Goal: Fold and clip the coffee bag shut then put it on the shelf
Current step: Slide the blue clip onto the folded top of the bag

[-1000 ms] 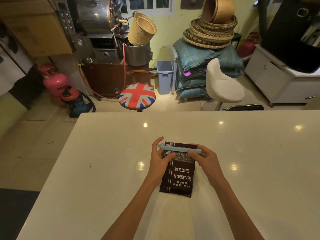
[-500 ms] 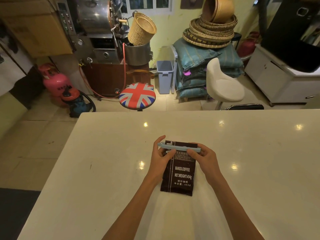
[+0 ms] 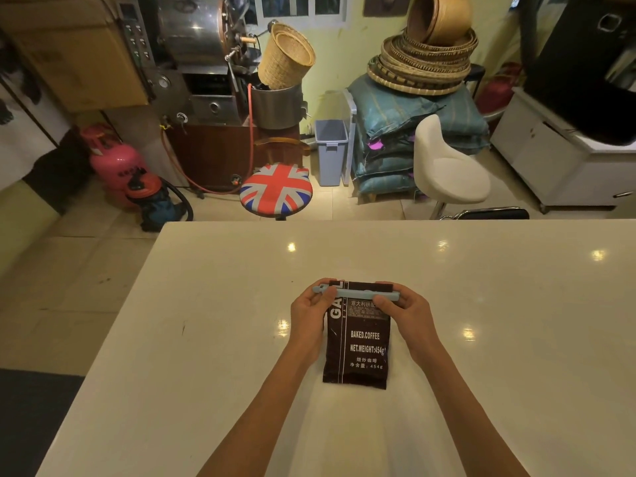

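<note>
A dark brown coffee bag (image 3: 358, 346) printed "BAKED.COFFEE" lies flat on the white table (image 3: 516, 321), its folded top end pointing away from me. A long light-blue clip (image 3: 354, 292) runs across that folded top. My left hand (image 3: 309, 313) pinches the clip's left end and the bag's left edge. My right hand (image 3: 404, 313) presses on the clip's right end, thumb on top. No shelf is in view.
Past the table's far edge stand a Union Jack stool (image 3: 276, 190) and a white chair (image 3: 447, 166). Behind them are a coffee roaster (image 3: 203, 63), a pink gas cylinder (image 3: 115, 160), a bin (image 3: 331, 149), stacked sacks and woven baskets (image 3: 426, 56).
Both hands and the clip have shifted slightly away from me along the bag's top. The bag now lies a little straighter.
</note>
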### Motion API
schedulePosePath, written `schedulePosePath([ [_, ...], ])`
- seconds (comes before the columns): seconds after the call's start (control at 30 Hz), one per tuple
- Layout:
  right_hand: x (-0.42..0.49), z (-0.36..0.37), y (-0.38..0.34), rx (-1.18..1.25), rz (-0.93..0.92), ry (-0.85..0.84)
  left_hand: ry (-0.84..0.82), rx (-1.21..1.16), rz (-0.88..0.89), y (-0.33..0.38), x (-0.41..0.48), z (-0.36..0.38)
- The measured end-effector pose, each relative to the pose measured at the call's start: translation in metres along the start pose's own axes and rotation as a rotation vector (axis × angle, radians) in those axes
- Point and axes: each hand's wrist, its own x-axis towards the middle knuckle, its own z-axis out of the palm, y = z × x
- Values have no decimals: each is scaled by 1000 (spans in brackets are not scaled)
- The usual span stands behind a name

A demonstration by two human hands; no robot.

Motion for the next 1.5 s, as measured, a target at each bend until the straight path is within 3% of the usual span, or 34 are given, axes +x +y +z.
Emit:
schedulePosePath([
  [0.37,3,0,3,-12,0,6,88,23,22,-6,6,2],
  [0.57,2,10,9,174,29,68,-66,168,-2,-7,-1,10],
  [0.63,0,20,9,215,40,76,-49,209,-33,-15,-5,16],
  [0.77,-6,36,13,40,26,18,117,278,82,-15,3,13],
  [0.87,-17,46,26,-146,5,44,148,303,146,-4,5,12],
  [1.07,-18,51,12,-294,-156,305,55,220,151,15,-10,18],
  [1.23,-13,53,-9,-326,-202,392,-52,400,131,9,-36,17],
  [1.3,-18,58,-16,-303,-173,365,24,526,195,14,-40,13],
  [1.4,-30,64,-22,-187,-99,189,89,613,255,27,-40,6],
  [1.5,-47,71,-12,-330,-172,128,107,620,284,30,-42,0],
])
